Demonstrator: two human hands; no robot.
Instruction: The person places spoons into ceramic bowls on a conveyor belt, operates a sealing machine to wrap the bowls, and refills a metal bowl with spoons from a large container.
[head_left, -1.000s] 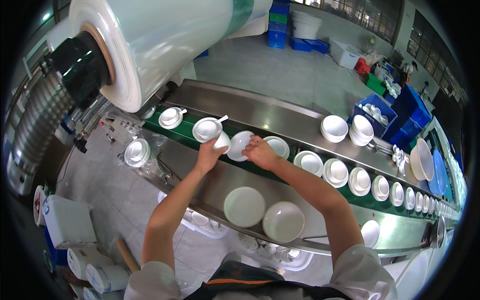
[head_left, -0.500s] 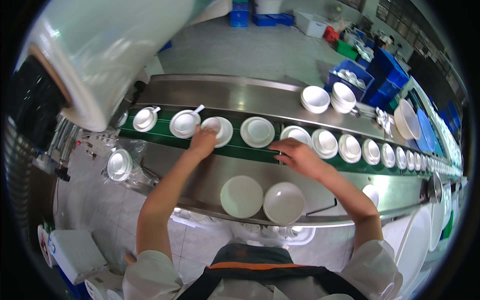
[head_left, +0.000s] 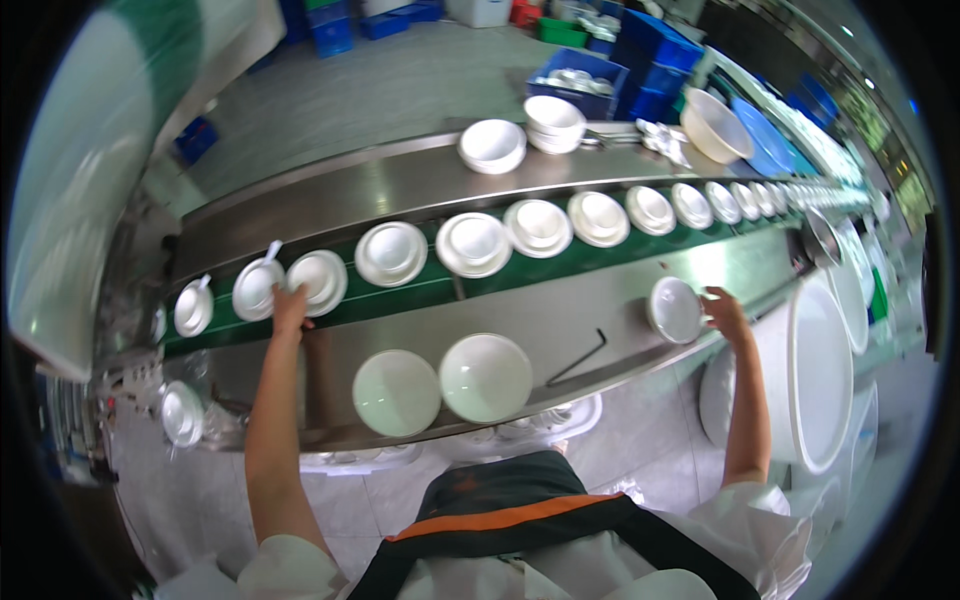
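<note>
My left hand [head_left: 291,309] reaches over the near edge of the green conveyor belt [head_left: 345,318], fingers stretched out and thumb apart. It is at the gap between a white dish set with a spoon [head_left: 256,290] and another set, a small bowl on a plate [head_left: 319,283]; whether it touches either is hard to tell. My right hand [head_left: 727,313] is out to the right, fingers apart, beside the rim of a white bowl [head_left: 675,310] on the steel ledge. A firm grip on that bowl does not show. More white bowl-and-plate sets [head_left: 473,243] line the belt.
Two large white bowls [head_left: 486,378] rest on the near steel ledge, beside a bent black rod [head_left: 578,358]. Bowl stacks [head_left: 492,146], spoons [head_left: 662,142] and a cream basin [head_left: 716,127] stand along the far ledge. Large white tubs [head_left: 825,375] are at the right.
My right hand has moved from the belt rightward to the single bowl on the near ledge. My left hand has drawn back slightly from the small bowl. The view has turned right.
</note>
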